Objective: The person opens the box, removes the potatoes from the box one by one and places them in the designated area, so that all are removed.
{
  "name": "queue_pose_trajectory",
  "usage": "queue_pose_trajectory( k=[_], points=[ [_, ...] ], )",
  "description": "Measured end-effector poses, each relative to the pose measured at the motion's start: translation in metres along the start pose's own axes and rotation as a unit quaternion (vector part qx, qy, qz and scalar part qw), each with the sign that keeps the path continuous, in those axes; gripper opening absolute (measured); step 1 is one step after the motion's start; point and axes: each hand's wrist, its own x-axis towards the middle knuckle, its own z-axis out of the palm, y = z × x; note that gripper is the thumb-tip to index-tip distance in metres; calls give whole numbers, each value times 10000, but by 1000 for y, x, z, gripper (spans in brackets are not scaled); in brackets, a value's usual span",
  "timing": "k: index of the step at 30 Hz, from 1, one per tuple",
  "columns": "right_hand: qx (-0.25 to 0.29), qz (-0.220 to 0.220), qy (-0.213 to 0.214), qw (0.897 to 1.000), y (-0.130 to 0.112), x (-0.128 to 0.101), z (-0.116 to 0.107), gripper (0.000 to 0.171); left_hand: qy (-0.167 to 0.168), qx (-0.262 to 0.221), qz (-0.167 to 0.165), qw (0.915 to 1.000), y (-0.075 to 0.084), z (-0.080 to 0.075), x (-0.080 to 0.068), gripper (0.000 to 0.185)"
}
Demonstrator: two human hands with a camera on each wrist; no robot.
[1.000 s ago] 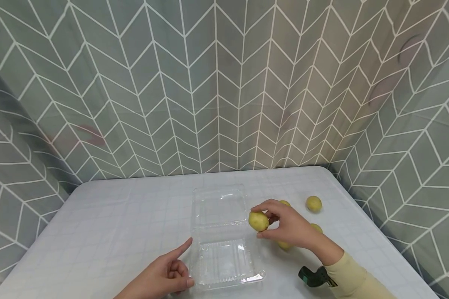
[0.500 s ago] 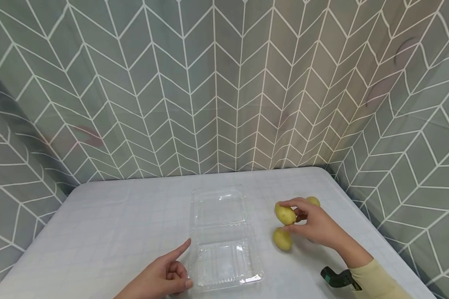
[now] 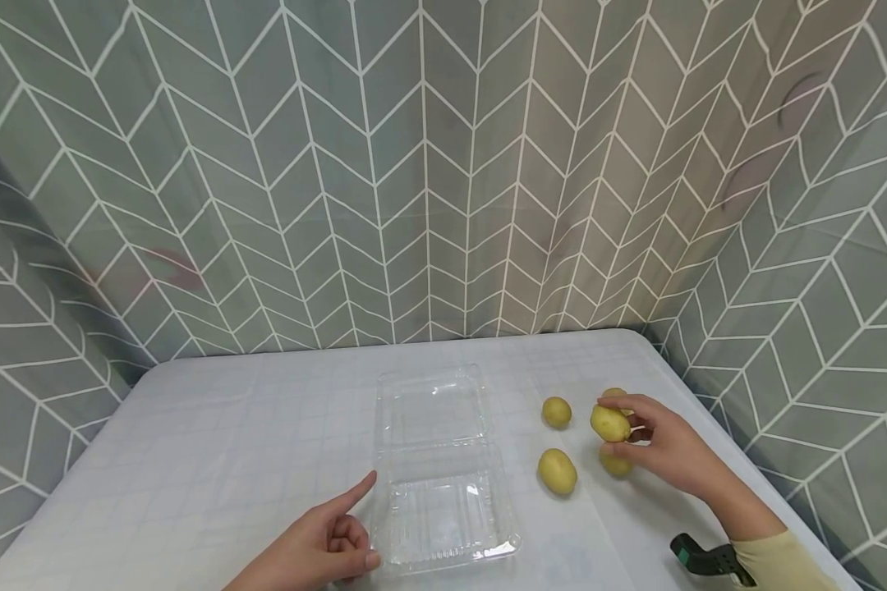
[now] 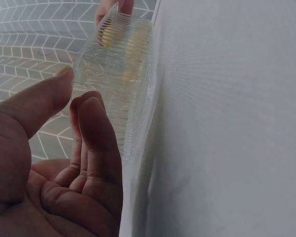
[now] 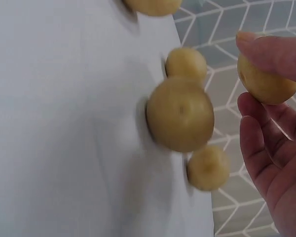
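My right hand (image 3: 668,443) pinches a yellow potato (image 3: 610,424) between thumb and fingertips, over the right side of the table. In the right wrist view this held potato (image 5: 266,81) is partly covered by the thumb. Several other potatoes lie near it, one potato (image 3: 615,465) partly behind the hand. A clear plastic clamshell box (image 3: 443,517) lies with its lid folded back, and nothing shows inside. My left hand (image 3: 321,533) is at the box's left edge, its index finger extended and its other fingers bent. In the left wrist view its fingertips (image 4: 65,73) meet the rim.
One potato (image 3: 558,472) and another potato (image 3: 557,412) lie between the box and my right hand. A further potato (image 3: 615,394) sits behind the held one. The white table (image 3: 214,460) ends at a patterned grey curtain (image 3: 443,164). A dark wrist device (image 3: 702,558) sits at the right sleeve.
My right hand has carried the potato rightward, from beside the box, past the two nearer potatoes, to the right-hand ones. The left hand and box look unchanged.
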Motion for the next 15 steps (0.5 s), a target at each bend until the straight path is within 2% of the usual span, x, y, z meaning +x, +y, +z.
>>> queue_pose_trajectory(
  k=[9,15],
  points=[
    [-197,305,295,9989,21,-12,-9,61,17,-54,-103,9999,1,-1,0,87],
    [-291,566,291,9975,33,-18,-14,58,39,-32,-99,9999,1,0,0,87]
  ],
)
